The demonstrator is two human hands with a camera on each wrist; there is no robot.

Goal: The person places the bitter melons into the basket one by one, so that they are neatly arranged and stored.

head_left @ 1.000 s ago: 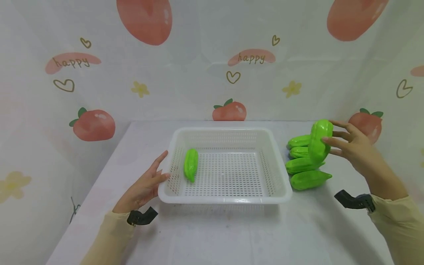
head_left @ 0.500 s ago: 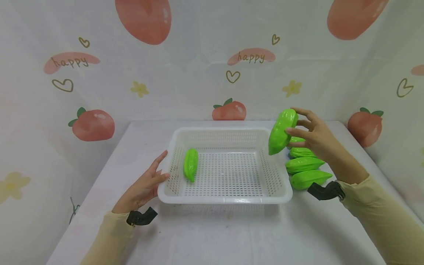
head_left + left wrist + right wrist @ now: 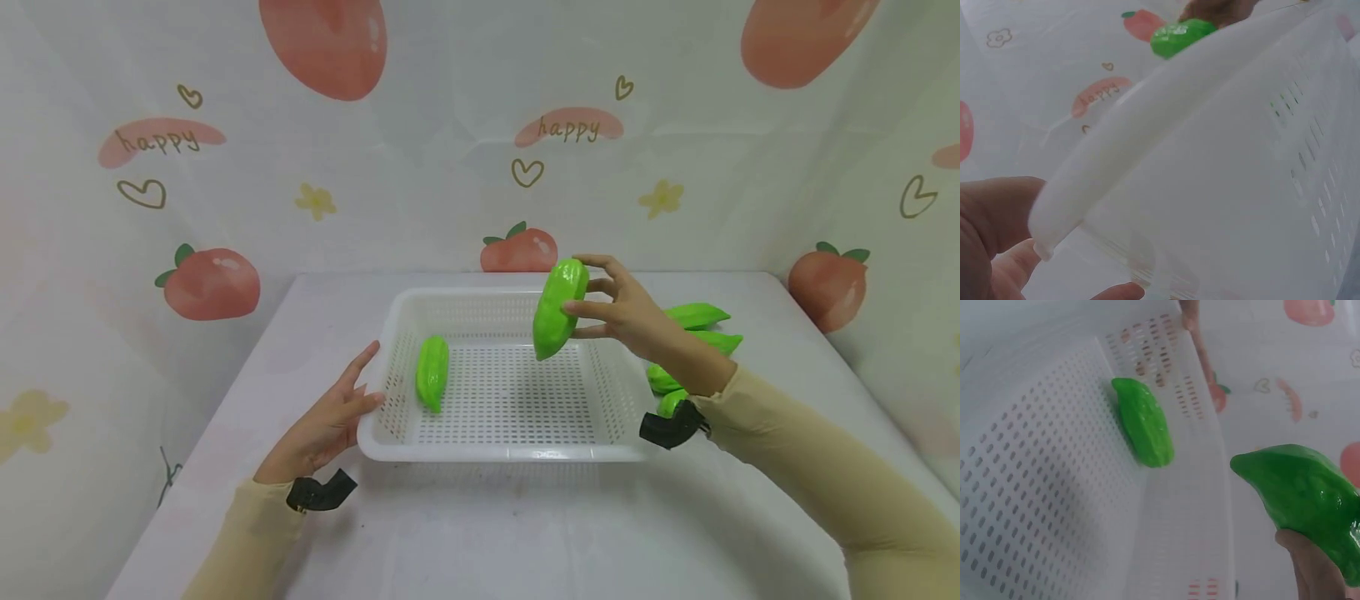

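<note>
A glossy, ridged green bitter melon [image 3: 561,308] hangs over the right half of a white perforated plastic basket [image 3: 517,454]. My right hand [image 3: 626,312] holds it from the right between thumb and fingers; its pointed end slants down to the left. In the right wrist view, my thumb presses the side of this bitter melon [image 3: 1304,494]. Another bitter melon [image 3: 432,373] lies inside the basket along the left wall. My left hand [image 3: 326,429] grips the basket's left rim, thumb tip on the edge, with other fingers partly hidden below the rim.
Several more bitter melons [image 3: 697,315] lie on the table right of the basket, partly covered by my right forearm. A white table [image 3: 480,533] carries everything. Behind it hangs a white curtain [image 3: 435,167] printed with peaches. Black straps [image 3: 322,490] sit on both wrists.
My right hand has carried the bitter melon left, from above the pile at the right to over the basket. My left hand and the basket have stayed put.
</note>
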